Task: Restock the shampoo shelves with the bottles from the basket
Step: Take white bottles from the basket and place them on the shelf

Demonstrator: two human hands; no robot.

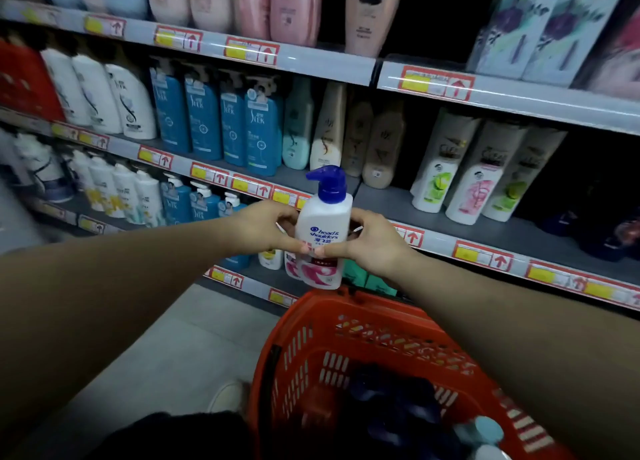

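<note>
A white shampoo bottle [322,231] with a blue pump top and a pink lower label stands upright in the air above the far rim of the red basket [301,338]. My left hand [263,231] grips its left side and my right hand [370,243] grips its right side, thumbs meeting on the label. Several dark and pale bottles [391,397] lie inside the basket. The bottle is level with the front edge of the middle shelf [450,213], which has a bare patch just behind and right of it.
Three shelf levels hold rows of bottles: blue ones [221,123], white ones [104,95], beige ones [360,137] and white bottles with green or pink labels [474,175]. Price strips line each shelf edge. Grey floor [180,348] lies left of the basket, with a shoe tip [227,395] showing.
</note>
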